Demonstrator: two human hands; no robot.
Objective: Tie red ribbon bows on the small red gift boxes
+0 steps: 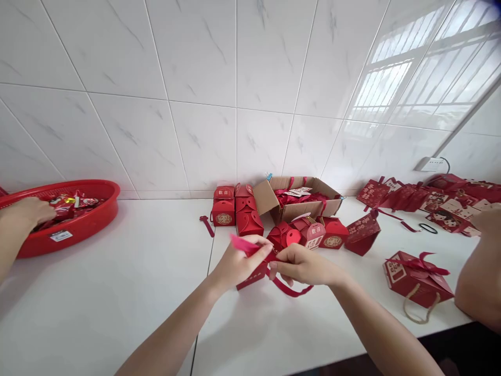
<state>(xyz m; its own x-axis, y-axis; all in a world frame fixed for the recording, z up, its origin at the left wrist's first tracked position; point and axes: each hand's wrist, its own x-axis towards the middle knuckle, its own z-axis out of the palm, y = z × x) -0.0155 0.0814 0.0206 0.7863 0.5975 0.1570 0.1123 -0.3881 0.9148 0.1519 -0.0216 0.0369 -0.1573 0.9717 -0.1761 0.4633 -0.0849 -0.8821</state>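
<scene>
In the middle of the white table, a small red gift box [250, 278] stands under my hands, its upper part hidden by them. My left hand [245, 261] pinches a red ribbon [291, 290] above the box, and one pink-red end sticks up past the thumb. Against it works my right hand [299, 263], its fingers closed on the same ribbon. A loose length of ribbon loops down to the right of the box. Whether a knot has formed between the fingertips is hidden.
Behind stand several red gift boxes [224, 206] and an open cardboard box [289, 211] of ribbons. A co-worker's hand [33, 211] reaches into a red basket [111, 201] of wrapped sweets. At right are a bow-tied box [420, 279] and another person's arm [479, 261].
</scene>
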